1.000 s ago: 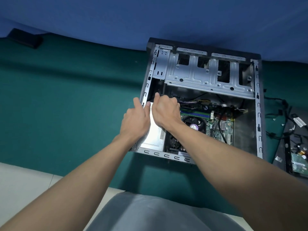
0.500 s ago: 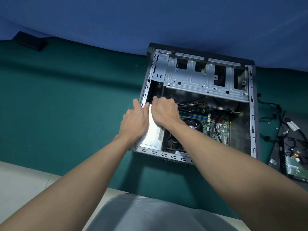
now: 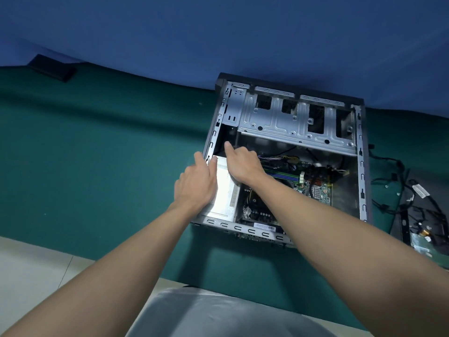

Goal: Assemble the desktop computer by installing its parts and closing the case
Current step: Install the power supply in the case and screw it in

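Backdrop: plain blue cloth (image 3: 218,32) fills the far side, hanging behind the work surface.
Surface: dark green cloth-covered table (image 3: 97,154), with a strip of pale floor (image 3: 29,276) at its near edge.
Lap: grey fabric (image 3: 218,312) at the bottom of the view, blurred.
Case: black and bare-steel desktop computer case (image 3: 362,166) lies on its side on the green table with the side panel off and the inside open to view.
Drive cage: perforated silver sheet-metal bay (image 3: 279,122) spans the far end of the case.
Motherboard: green circuit board (image 3: 315,188) with coloured memory slots sits on the case floor, partly under the right forearm.
Power supply: silver rectangular metal box (image 3: 224,190) is inside the case, in the near left corner against the left wall.
Left hand (image 3: 196,183): laid flat on the power supply's left edge beside the case wall, fingers straight, grasping nothing.
Right hand (image 3: 243,164): on the far end of the power supply, thumb stretched out; the fingers bend over the far edge and their tips are hidden, so I cannot tell whether they clutch it.
Loose parts: black cables (image 3: 388,181) and a small green board (image 3: 420,242) lie to the right of the case.
Corner: flat black object (image 3: 52,68) lies at the far left of the table, well apart.
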`<state>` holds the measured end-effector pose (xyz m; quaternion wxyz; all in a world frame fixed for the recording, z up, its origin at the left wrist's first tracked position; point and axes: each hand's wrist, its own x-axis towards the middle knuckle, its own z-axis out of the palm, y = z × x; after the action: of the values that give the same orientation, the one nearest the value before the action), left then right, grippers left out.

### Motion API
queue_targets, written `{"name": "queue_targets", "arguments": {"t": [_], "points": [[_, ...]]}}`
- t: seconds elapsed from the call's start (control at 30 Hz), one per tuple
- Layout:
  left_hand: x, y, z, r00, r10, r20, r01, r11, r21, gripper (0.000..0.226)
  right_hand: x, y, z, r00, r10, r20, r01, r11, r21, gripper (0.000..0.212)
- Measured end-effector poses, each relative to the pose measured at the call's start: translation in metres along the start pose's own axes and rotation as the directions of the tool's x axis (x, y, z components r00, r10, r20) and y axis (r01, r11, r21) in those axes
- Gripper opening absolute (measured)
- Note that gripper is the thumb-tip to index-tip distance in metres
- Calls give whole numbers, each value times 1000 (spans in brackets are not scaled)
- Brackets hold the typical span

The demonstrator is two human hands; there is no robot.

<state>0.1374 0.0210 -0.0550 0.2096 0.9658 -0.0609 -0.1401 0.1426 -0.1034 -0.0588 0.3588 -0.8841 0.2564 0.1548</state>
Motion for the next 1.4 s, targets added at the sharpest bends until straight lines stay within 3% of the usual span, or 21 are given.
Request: {"name": "queue_targets", "arguments": {"t": [0.13,0.2,0.27,0.37,0.47,0.6,0.7,0.8,0.9,1.03,1.2,1.4], "points": [[-7,8,4,972,191,-137,-163,968,193,50,-21,19,-23,981,-129,-146,142,986,82,54],[-8,23,10,960,262,-97,-229,937,265,58,-35,38,-41,951,-181,-252,204,977,66,48],[-6,42,20,956,293,10,-280,902,328,60,-48,65,-62,906,-228,-356,222,973,-59,36],[-7,74,38,948,288,136,-318,880,354,61,-67,116,-92,805,-215,-552,99,968,-232,24],[-15,106,54,936,320,150,-353,868,349,60,-83,160,-113,716,-53,-696,-78,985,-155,26],[-24,151,73,869,480,118,-493,828,267,59,-91,190,-125,786,289,-547,-123,940,319,28],[-24,188,84,792,594,141,-609,750,260,61,-92,211,-137,839,310,-447,-49,861,506,20],[-22,223,95,745,606,277,-662,721,204,65,-82,239,-149,893,318,-317,-37,756,653,16],[-21,244,103,743,541,395,-655,708,262,69,-65,275,-153,889,359,-286,-137,803,580,12],[-18,254,103,750,477,458,-649,664,372,74,-43,313,-150,872,378,-312,-280,907,315,22],[-15,259,100,747,463,476,-656,628,419,74,-18,325,-145,902,269,-338,-252,963,95,26],[-14,260,98,744,458,486,-658,627,417,75,2,323,-145,909,236,-344,-274,959,-66,21]]}}
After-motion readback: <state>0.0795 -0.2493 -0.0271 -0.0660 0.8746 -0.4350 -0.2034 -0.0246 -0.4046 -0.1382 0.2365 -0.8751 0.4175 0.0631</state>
